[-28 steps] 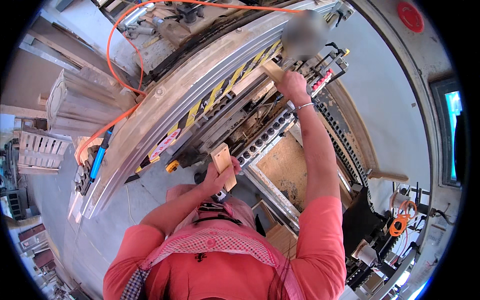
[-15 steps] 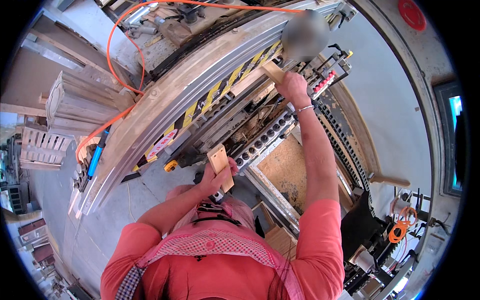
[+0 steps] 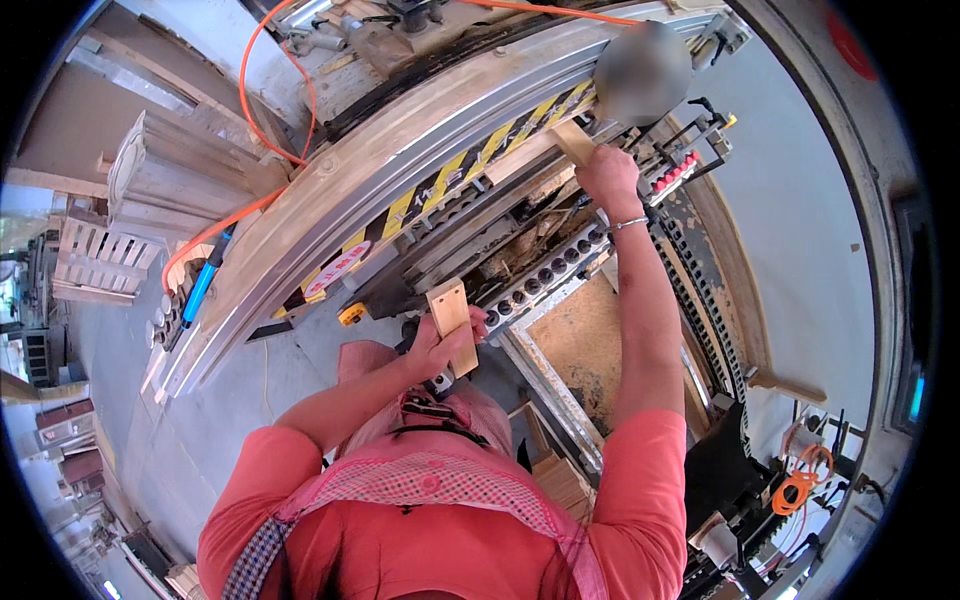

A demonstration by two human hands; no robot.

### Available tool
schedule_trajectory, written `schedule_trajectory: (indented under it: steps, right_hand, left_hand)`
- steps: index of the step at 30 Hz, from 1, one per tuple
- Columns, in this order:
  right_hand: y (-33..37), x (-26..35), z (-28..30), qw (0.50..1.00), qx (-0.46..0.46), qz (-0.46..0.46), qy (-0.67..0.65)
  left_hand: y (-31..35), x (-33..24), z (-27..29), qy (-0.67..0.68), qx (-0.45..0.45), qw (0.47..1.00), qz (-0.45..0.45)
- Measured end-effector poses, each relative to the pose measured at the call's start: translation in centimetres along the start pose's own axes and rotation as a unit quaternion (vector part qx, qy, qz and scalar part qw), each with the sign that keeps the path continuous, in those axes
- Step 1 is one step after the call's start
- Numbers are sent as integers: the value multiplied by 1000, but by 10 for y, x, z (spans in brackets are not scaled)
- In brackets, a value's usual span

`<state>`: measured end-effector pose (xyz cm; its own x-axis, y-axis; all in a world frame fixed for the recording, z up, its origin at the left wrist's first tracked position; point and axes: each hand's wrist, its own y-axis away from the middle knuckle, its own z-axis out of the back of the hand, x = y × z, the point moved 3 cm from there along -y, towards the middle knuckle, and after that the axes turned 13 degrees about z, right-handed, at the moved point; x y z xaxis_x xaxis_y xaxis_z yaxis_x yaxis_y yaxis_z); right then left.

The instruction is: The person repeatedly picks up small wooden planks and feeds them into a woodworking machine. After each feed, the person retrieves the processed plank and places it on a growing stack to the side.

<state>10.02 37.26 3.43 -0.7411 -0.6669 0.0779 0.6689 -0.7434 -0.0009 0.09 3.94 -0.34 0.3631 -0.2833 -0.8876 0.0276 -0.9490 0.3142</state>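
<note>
My left hand [image 3: 437,348] grips a short wooden block [image 3: 449,308] in front of my apron. Small dark holes show near the block's upper end. My right hand [image 3: 608,178] is stretched far forward, its fingers closed on another flat wooden piece [image 3: 573,143] at the machine. Beyond that piece, a blurred round patch hides part of the machine's far end. A longer pale wooden board [image 3: 524,157] lies to the left of the right hand, along the yellow-and-black striped strip [image 3: 480,148].
A row of dark round fittings [image 3: 545,272] runs between my hands. Under it lies a sawdust-covered panel [image 3: 575,340]. The long curved machine beam [image 3: 330,165] crosses ahead, with an orange hose [image 3: 245,95] over it. Clamps with red knobs [image 3: 677,172] stand right of my right hand.
The whole view has shifted a little to the right. Both hands keep their grips on the wooden pieces, with little movement against the machine.
</note>
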Motion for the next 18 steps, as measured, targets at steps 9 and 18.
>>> schedule_trajectory:
  steps: [9,18]
  right_hand:
    - [2,-1,-4,1000,-10,6,-11]
    - [2,-1,-5,1000,-13,13,13]
  left_hand:
    - [1,12,4,-21,-36,999,6]
    - [-5,-20,-6,81,-40,987,130]
